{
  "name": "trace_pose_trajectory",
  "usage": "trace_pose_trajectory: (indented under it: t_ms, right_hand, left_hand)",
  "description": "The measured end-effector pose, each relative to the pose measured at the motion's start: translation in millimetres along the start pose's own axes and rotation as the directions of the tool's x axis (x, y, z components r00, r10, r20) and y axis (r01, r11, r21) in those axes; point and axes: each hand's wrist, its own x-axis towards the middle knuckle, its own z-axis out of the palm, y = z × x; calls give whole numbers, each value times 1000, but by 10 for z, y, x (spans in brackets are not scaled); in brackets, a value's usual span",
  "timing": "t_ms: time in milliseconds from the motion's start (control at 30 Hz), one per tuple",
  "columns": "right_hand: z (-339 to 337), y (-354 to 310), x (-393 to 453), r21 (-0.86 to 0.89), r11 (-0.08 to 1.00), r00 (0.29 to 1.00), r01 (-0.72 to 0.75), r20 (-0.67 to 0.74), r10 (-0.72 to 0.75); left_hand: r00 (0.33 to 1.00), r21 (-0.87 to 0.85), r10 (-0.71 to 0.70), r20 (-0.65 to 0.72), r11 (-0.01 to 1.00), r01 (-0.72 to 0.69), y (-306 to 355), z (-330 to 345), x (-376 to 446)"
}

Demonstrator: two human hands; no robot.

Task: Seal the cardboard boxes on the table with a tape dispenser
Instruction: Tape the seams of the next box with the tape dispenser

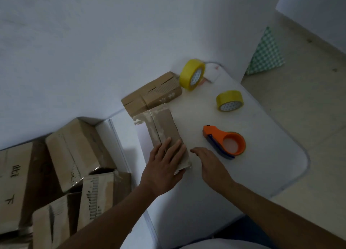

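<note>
A small flat cardboard box lies on the white table, with strips of clear tape along its top. My left hand lies flat on the box's near end, fingers straight. To the right of the box, my right hand hovers open just over the table and touches nothing. The orange tape dispenser lies on its side on the table, just beyond my right hand. A second cardboard box sits behind the first, against the wall.
Two yellow tape rolls stand at the table's far end, one by the wall and one further right. Several cardboard boxes are piled on the floor left of the table. A green checked bag leans at the far right.
</note>
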Motion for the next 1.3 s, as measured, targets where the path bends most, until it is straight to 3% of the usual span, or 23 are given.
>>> trace_pose_trajectory:
  t_ms: [100, 233, 433, 533, 800, 933, 1067, 1167, 1300]
  right_hand:
    - [29, -207, -255, 142, 989, 999, 38, -39, -33]
    - [116, -405, -336, 298, 954, 999, -25, -22, 33]
    - [23, -393, -291, 385, 885, 965, -263, 123, 233]
    - [0, -447, -271, 393, 876, 960, -278, 146, 239]
    - [-95, -320, -553, 264, 937, 970, -229, 141, 198]
    - [-152, -310, -481, -26, 989, 978, -144, 148, 147]
    - [-213, -418, -294, -336, 942, 985, -9, 161, 67]
    - [-210, -449, -249, -414, 910, 986, 32, 163, 40]
    - [-103, -462, -336, -410, 912, 988, -24, 129, 84]
  left_hand:
    - [1000, -7, 5, -3, 1000, -5, 6, -10, 2]
    - [1000, -17, 4, -2, 1000, -4, 22, -43, 22]
    - [999, -16, 24, 27, 1000, -23, 31, -112, 5]
    - [998, -21, 60, 27, 998, -59, 22, -137, -6]
    - [954, -36, 292, 68, 956, -290, -83, -92, -61]
    - [950, -34, 299, 94, 954, -297, -103, -87, -43]
    - [950, -27, 298, 91, 955, -296, -100, -91, -41]
    - [948, -20, 309, 81, 951, -308, -101, -89, -44]
    - [943, -6, 325, 70, 946, -325, -114, -73, -37]
